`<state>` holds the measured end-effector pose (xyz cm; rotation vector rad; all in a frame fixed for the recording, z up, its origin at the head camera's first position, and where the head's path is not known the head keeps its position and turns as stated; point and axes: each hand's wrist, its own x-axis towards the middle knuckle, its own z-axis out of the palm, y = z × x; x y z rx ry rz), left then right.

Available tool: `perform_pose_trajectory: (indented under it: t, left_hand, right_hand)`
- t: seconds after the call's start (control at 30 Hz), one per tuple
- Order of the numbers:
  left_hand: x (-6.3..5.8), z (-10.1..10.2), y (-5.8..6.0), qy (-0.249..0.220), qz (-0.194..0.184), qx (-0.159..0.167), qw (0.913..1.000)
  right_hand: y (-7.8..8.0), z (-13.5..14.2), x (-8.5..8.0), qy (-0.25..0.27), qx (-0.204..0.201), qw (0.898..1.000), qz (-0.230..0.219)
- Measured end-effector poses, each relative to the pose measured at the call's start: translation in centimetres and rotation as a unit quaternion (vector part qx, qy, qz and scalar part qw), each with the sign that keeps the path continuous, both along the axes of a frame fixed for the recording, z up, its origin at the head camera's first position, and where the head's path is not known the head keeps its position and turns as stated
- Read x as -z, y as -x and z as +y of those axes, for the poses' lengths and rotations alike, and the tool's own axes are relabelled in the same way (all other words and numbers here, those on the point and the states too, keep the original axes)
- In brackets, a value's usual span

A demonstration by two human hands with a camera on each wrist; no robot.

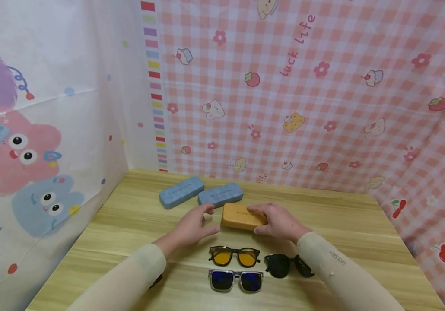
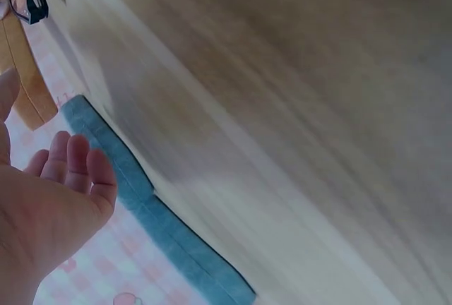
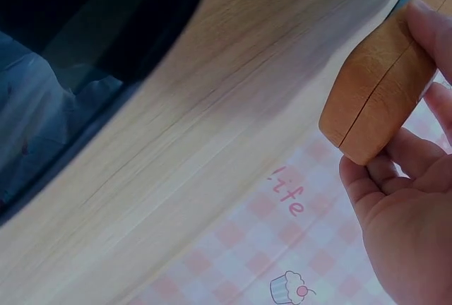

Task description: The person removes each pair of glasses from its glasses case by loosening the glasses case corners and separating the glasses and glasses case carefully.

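My right hand (image 1: 278,220) grips the right end of an orange glasses case (image 1: 236,218), thumb on the near side and fingers over the far side. In the right wrist view the seam along the side of the case (image 3: 374,93) shows, with its lid closed. Just off the case's left end is my left hand (image 1: 191,226), thumb and fingers apart and nothing between them. The left wrist view shows this hand (image 2: 56,213) with its fingers slightly bent. Two blue glasses cases (image 1: 181,192) (image 1: 220,195) lie behind the hands.
Nearer on the wooden table (image 1: 109,242) are yellow-lensed glasses (image 1: 222,258), clear-framed sunglasses (image 1: 222,280) and black sunglasses (image 1: 278,265), the last partly behind the right sleeve. A dark item (image 1: 155,281) peeks out by the left sleeve. Printed cloth (image 1: 269,103) hangs behind the table.
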<state>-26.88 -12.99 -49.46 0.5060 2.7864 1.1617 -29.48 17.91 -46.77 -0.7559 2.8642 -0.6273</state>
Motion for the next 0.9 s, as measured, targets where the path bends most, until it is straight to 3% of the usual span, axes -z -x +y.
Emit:
perform_pose_trajectory:
  t: [0.47,0.7,0.9]
  left_hand:
    - [-0.1,-1.3,-1.2,0.007,0.023,-0.007,0.9997]
    - [-0.3,-1.8,-1.8,0.012,0.021,-0.006,0.9997]
    - [-0.3,-2.5,-2.4,0.014,0.025,-0.001,0.9996]
  right_hand:
    - [-0.2,0.7,-0.8,-0.001,0.002,1.000,0.007]
    - [0.1,2.2,-1.6,0.002,0.034,0.999,-0.004]
    - [0.8,4.7,-2.8,0.010,0.045,0.998,0.034]
